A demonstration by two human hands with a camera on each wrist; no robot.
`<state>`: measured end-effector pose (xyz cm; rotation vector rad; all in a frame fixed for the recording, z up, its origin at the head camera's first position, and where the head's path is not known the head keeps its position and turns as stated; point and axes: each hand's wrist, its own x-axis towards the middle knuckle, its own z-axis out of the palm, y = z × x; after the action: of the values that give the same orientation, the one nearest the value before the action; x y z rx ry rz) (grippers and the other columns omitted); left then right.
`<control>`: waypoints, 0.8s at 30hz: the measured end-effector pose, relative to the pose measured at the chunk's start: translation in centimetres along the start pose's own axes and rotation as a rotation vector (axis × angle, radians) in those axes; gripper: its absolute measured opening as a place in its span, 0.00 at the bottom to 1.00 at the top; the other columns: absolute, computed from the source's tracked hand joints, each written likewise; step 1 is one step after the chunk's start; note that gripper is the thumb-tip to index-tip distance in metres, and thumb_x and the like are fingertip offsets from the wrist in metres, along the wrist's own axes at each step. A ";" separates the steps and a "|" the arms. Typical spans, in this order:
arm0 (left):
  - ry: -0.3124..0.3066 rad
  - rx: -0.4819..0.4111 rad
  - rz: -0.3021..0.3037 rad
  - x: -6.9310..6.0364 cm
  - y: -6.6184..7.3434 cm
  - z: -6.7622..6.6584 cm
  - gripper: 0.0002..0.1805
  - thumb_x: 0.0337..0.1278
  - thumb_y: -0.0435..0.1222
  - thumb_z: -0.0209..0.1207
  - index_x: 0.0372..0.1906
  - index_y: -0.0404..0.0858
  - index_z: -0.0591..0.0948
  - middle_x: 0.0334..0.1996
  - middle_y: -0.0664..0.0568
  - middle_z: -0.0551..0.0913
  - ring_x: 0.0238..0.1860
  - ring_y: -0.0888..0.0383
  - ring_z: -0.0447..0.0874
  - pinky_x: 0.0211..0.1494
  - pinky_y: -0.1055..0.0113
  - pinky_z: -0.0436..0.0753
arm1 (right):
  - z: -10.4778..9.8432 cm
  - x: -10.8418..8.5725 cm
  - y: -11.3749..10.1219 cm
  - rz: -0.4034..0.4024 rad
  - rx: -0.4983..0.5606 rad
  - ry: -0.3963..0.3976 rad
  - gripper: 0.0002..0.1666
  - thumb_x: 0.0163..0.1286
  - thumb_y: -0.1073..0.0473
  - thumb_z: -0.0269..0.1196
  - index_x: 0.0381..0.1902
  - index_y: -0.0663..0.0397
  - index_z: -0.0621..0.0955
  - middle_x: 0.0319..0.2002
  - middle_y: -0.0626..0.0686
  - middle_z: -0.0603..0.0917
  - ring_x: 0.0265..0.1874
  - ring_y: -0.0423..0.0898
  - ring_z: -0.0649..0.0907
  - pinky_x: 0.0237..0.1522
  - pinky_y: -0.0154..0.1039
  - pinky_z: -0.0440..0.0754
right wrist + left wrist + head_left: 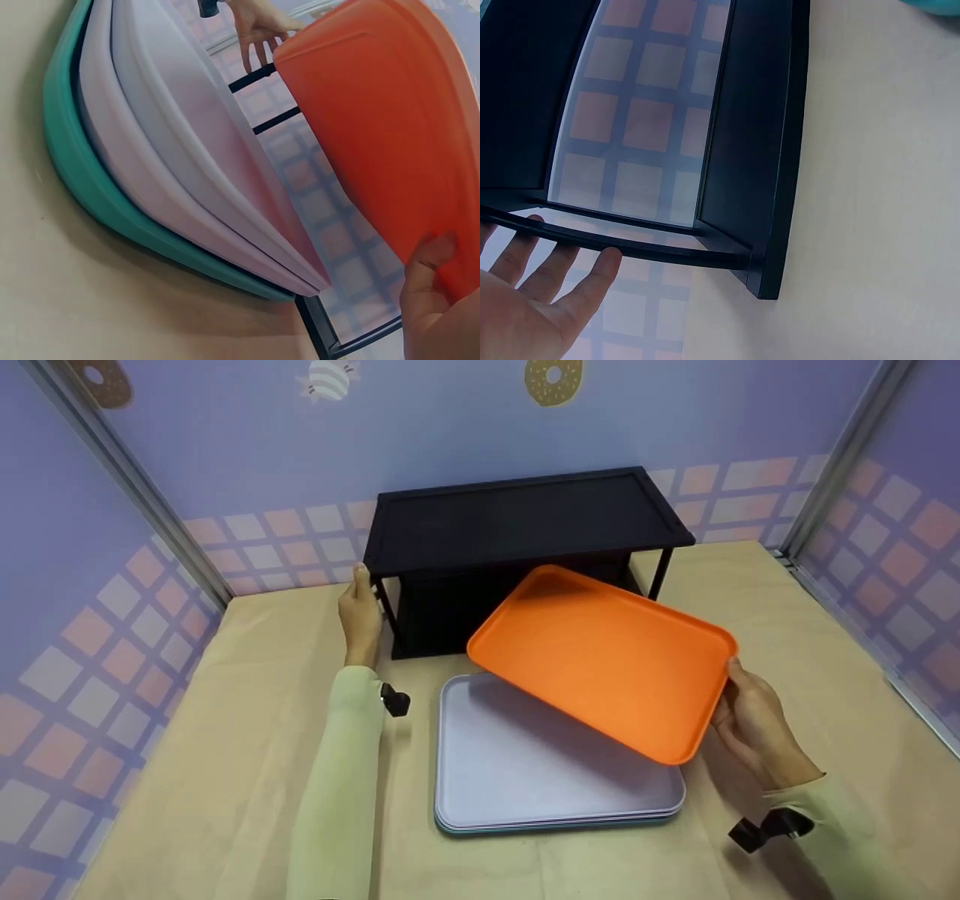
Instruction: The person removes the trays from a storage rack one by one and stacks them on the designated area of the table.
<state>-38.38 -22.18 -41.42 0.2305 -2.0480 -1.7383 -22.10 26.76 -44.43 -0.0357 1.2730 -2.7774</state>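
Observation:
My right hand grips an orange tray by its right edge, the thumb along the rim. The tray is tilted in the air, its far left part in front of a black two-tier rack. Below it lies a stack of trays, with a pale lilac tray on top. A pink tray and a teal tray show lower in the stack. At the rack's front left corner is my left hand; in the left wrist view its fairly straight fingers touch the side post.
The rack stands on a beige-covered table against the back wall, its lower shelf in shadow. Patterned side walls enclose the table left and right. The tray stack lies just in front of the rack.

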 end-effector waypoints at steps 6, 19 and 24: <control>0.035 0.015 0.016 0.0 0.0 0.2 0.35 0.80 0.59 0.41 0.65 0.37 0.81 0.52 0.40 0.82 0.44 0.51 0.79 0.43 0.65 0.76 | -0.1 -0.4 -0.2 0.013 -0.034 0.010 0.22 0.83 0.49 0.49 0.54 0.61 0.79 0.41 0.49 0.82 0.36 0.40 0.81 0.45 0.35 0.84; 0.008 -0.010 0.018 -0.1 -0.1 0.0 0.36 0.80 0.59 0.40 0.70 0.37 0.76 0.52 0.40 0.82 0.44 0.51 0.79 0.42 0.69 0.76 | -0.2 -0.3 0.3 0.045 -0.105 -0.009 0.23 0.83 0.47 0.46 0.56 0.60 0.77 0.44 0.48 0.81 0.40 0.40 0.83 0.47 0.33 0.84; 0.016 -0.009 0.040 -0.2 -0.1 0.0 0.34 0.80 0.58 0.41 0.65 0.36 0.81 0.25 0.53 0.75 0.26 0.62 0.69 0.32 0.70 0.71 | -0.3 -0.2 0.5 0.060 -0.116 -0.001 0.23 0.83 0.47 0.47 0.54 0.59 0.79 0.41 0.48 0.81 0.37 0.39 0.82 0.43 0.33 0.84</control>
<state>-38.20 -22.14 -41.58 0.1988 -2.0194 -1.7160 -21.89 26.67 -45.03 -0.0064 1.4087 -2.6509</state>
